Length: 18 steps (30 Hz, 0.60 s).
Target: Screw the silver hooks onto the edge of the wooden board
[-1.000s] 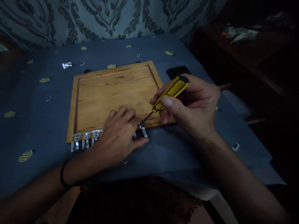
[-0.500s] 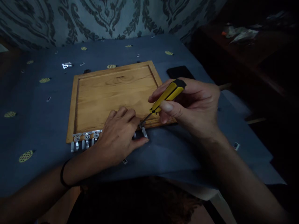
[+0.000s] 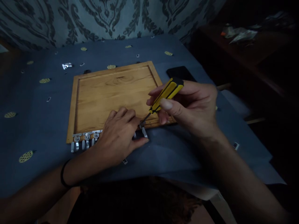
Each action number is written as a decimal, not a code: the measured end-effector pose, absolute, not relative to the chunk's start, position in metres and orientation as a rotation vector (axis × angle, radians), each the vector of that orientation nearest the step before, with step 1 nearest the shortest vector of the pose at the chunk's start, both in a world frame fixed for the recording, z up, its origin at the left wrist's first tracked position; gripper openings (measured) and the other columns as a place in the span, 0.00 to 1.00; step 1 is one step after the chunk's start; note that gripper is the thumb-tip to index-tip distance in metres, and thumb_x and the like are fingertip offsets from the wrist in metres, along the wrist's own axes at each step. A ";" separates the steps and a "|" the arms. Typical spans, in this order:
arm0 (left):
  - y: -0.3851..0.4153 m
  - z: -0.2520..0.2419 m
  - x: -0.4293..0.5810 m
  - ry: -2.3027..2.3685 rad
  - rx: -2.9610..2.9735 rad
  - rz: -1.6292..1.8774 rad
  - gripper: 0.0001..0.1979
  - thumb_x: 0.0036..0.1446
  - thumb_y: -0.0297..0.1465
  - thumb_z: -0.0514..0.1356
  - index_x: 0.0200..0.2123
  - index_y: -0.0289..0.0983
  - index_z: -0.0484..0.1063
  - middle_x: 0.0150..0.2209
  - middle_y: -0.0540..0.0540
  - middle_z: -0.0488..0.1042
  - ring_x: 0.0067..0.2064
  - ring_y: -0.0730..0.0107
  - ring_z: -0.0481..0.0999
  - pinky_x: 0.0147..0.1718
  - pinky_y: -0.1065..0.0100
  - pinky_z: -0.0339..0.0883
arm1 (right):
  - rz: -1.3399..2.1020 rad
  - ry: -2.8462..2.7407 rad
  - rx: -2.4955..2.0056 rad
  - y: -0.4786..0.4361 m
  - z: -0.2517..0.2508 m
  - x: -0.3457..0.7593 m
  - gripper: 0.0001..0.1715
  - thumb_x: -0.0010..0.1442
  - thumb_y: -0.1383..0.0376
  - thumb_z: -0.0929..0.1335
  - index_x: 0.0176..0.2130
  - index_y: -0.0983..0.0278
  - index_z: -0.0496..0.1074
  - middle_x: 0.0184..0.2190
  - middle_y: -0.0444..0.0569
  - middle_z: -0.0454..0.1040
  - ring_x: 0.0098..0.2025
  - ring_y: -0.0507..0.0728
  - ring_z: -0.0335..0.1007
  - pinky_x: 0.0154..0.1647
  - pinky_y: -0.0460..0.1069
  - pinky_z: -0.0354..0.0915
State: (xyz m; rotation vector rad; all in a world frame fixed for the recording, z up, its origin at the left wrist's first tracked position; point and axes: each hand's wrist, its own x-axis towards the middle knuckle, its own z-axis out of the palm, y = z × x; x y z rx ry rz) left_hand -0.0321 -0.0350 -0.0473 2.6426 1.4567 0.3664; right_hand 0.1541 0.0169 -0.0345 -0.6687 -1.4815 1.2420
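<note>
A yellow and black screwdriver (image 3: 167,95) slants down from the fingers of my right hand (image 3: 193,107), which is closed round its handle. Its tip meets a metal hook (image 3: 144,131) at the near edge of the framed wooden board (image 3: 116,90). My left hand (image 3: 120,133) rests over that edge, its fingers curled and pressed on the hook, the thumb beneath it. Left of this hand, several silver double hooks (image 3: 87,140) sit in a row along the board's edge. My left hand covers the middle of the row.
A loose silver hook (image 3: 67,65) lies on the blue patterned tablecloth (image 3: 30,102) at the back left. Behind the board's right corner is a black flat object (image 3: 181,73). A patterned curtain (image 3: 105,18) hangs at the back. Crumpled plastic (image 3: 243,35) lies on a dark surface at the right.
My right hand and the screwdriver handle have shifted and turned slightly to the left. The tip stays at the hook. My left hand and the board have not visibly moved.
</note>
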 end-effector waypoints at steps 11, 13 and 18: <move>-0.035 -0.047 -0.033 1.439 2.641 0.363 0.17 0.57 0.41 0.70 0.40 0.34 0.77 0.40 0.42 0.76 0.45 0.52 0.71 0.41 0.54 0.64 | 1.028 -1.398 -0.648 0.018 -0.038 0.150 0.12 0.54 0.56 0.79 0.32 0.59 0.79 0.28 0.41 0.78 0.16 0.49 0.66 0.13 0.47 0.65; -0.035 -0.046 -0.033 1.444 2.636 0.362 0.17 0.57 0.42 0.70 0.39 0.33 0.77 0.40 0.42 0.76 0.44 0.52 0.71 0.41 0.54 0.64 | 0.996 -1.399 -0.666 0.018 -0.039 0.151 0.10 0.55 0.56 0.78 0.32 0.58 0.79 0.28 0.41 0.77 0.16 0.48 0.66 0.13 0.47 0.65; -0.035 -0.045 -0.032 1.436 2.632 0.353 0.17 0.56 0.41 0.70 0.40 0.33 0.77 0.41 0.42 0.76 0.45 0.51 0.71 0.41 0.54 0.65 | 1.081 -1.430 -0.648 0.018 -0.038 0.152 0.12 0.54 0.57 0.79 0.30 0.60 0.77 0.28 0.41 0.77 0.16 0.46 0.67 0.13 0.45 0.62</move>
